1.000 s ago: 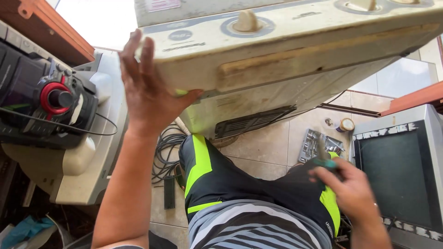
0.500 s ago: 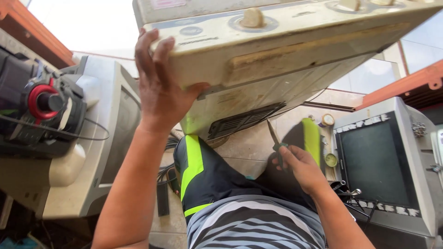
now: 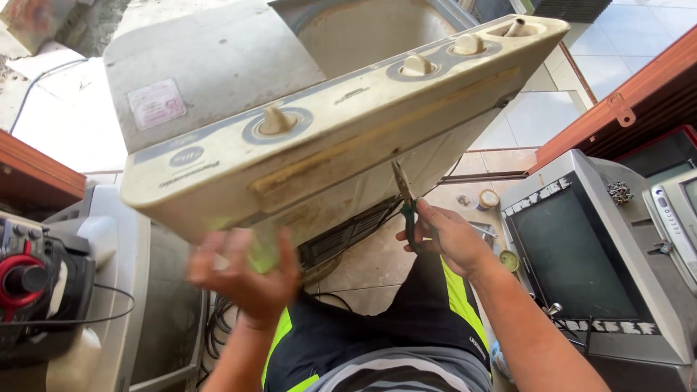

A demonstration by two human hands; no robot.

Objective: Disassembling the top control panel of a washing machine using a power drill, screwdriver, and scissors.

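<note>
A dirty cream washing machine [image 3: 218, 94] is tipped toward me, its control panel [image 3: 348, 123] with several knobs facing up. My left hand [image 3: 243, 279], blurred, is under the panel's lower left edge with fingers curled near a small greenish thing that I cannot make out. My right hand [image 3: 446, 236] grips dark-handled pliers [image 3: 405, 196] whose jaws point up at the machine's back face, just under the panel. My knees in black and neon-yellow trousers [image 3: 377, 341] are below.
An old grey television [image 3: 581, 254] stands at the right, another set behind it. A grey appliance [image 3: 138, 290] and a black and red device [image 3: 36, 290] sit at the left. Cables, small round parts [image 3: 488, 199] and tiled floor lie under the machine.
The view has tilted up over the machine's top. My left hand has dropped from the panel's face to its lower edge. My right hand has lifted the pliers up to the machine's back.
</note>
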